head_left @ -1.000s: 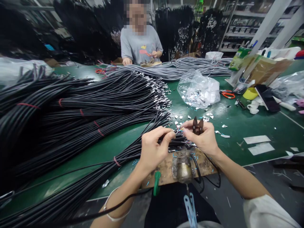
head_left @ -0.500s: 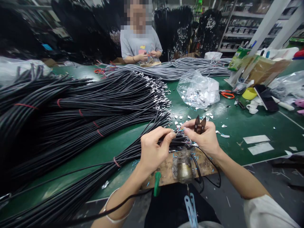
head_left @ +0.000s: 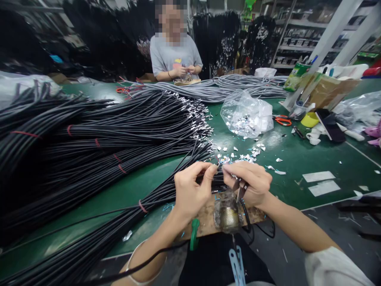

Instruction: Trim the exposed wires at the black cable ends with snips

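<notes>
Single head-worn view: looks forward and down across the green tabletop [head_left: 300, 157], close above the wearer's hands at the near edge; far side shows shelving.

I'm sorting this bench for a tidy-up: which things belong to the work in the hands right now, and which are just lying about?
In use:
- left hand pinching a black cable end
- right hand holding small snips
- wooden work block

Lying about:
- orange scissors
- clear plastic bag
- grey cable bundle
- yellow cup
</notes>
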`<act>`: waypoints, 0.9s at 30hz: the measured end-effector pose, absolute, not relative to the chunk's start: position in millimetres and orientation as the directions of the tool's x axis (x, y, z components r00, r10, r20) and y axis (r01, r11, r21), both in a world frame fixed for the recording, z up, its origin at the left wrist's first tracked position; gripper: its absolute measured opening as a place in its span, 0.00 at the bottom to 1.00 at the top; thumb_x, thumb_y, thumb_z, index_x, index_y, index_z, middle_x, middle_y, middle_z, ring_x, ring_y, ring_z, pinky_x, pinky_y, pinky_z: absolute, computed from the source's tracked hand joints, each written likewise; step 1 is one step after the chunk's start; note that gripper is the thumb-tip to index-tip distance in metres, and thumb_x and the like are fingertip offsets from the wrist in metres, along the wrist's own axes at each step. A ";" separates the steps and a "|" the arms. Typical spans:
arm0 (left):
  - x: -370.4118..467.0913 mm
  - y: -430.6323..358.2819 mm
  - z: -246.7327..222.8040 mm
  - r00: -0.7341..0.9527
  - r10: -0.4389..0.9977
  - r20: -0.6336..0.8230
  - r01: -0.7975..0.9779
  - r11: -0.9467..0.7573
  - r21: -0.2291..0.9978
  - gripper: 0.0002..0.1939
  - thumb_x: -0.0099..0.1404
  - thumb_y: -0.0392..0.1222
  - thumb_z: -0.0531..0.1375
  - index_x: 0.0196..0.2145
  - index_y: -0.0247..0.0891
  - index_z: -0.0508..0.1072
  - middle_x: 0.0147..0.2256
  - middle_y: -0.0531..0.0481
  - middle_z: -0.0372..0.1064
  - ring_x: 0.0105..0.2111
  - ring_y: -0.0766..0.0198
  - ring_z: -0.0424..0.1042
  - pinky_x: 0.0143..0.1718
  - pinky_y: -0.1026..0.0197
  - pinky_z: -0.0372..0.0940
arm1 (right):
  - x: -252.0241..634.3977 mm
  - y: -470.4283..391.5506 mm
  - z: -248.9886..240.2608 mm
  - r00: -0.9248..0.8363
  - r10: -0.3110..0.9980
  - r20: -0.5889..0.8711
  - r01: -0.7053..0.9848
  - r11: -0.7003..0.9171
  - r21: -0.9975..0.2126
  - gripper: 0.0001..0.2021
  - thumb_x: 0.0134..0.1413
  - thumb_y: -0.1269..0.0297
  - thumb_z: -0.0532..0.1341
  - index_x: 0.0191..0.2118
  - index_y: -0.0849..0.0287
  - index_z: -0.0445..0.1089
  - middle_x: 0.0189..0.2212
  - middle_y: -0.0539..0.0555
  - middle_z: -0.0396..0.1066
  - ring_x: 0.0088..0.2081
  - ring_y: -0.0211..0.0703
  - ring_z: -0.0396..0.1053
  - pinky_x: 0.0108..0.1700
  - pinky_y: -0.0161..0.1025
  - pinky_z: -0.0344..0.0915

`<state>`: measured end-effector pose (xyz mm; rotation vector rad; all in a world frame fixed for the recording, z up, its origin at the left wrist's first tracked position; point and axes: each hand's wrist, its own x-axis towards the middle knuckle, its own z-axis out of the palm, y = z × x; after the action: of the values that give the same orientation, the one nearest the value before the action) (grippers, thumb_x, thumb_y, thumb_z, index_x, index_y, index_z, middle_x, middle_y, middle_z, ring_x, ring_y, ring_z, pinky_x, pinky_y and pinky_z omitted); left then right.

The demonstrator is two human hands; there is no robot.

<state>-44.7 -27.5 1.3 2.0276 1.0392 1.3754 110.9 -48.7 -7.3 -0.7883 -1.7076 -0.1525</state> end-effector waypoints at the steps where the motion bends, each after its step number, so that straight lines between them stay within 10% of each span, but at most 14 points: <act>1: -44.7 -27.3 1.2 0.205 0.806 0.556 0.314 -0.592 0.742 0.07 0.62 0.37 0.58 0.27 0.35 0.72 0.23 0.53 0.70 0.23 0.71 0.67 0.26 0.69 0.61 | 111.1 -48.8 -7.6 -0.114 0.415 0.903 0.554 0.781 -0.289 0.13 0.47 0.79 0.61 0.40 0.60 0.73 0.27 0.51 0.75 0.29 0.36 0.72 0.32 0.33 0.69; 10: -46.5 -24.9 -1.1 0.189 0.814 0.549 0.192 -0.579 0.792 0.05 0.61 0.36 0.59 0.28 0.36 0.73 0.23 0.54 0.68 0.23 0.71 0.66 0.26 0.68 0.61 | 112.6 -47.2 13.9 0.149 0.879 0.453 0.267 0.405 -0.874 0.06 0.52 0.66 0.60 0.31 0.60 0.75 0.23 0.48 0.68 0.22 0.31 0.60 0.22 0.30 0.56; 16: -47.6 -24.6 -1.0 0.218 0.793 0.569 0.217 -0.608 0.764 0.02 0.60 0.35 0.61 0.29 0.37 0.74 0.23 0.55 0.67 0.21 0.72 0.63 0.23 0.68 0.58 | 115.7 -44.9 10.6 0.022 0.948 0.316 0.019 0.316 -0.949 0.10 0.51 0.59 0.63 0.34 0.60 0.76 0.18 0.46 0.63 0.19 0.29 0.55 0.20 0.31 0.52; 27: -44.9 -25.1 -2.3 0.186 0.810 0.557 0.167 -0.584 0.794 0.02 0.58 0.36 0.63 0.30 0.37 0.72 0.28 0.53 0.69 0.27 0.69 0.68 0.28 0.67 0.64 | 115.6 -44.4 11.9 0.052 0.961 0.272 0.086 0.267 -0.960 0.08 0.49 0.61 0.63 0.31 0.62 0.72 0.16 0.45 0.59 0.19 0.30 0.54 0.21 0.31 0.51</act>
<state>-44.9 -25.1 -2.3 1.8844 0.9140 1.4273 115.6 -44.4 11.9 -1.0888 -1.3360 0.9228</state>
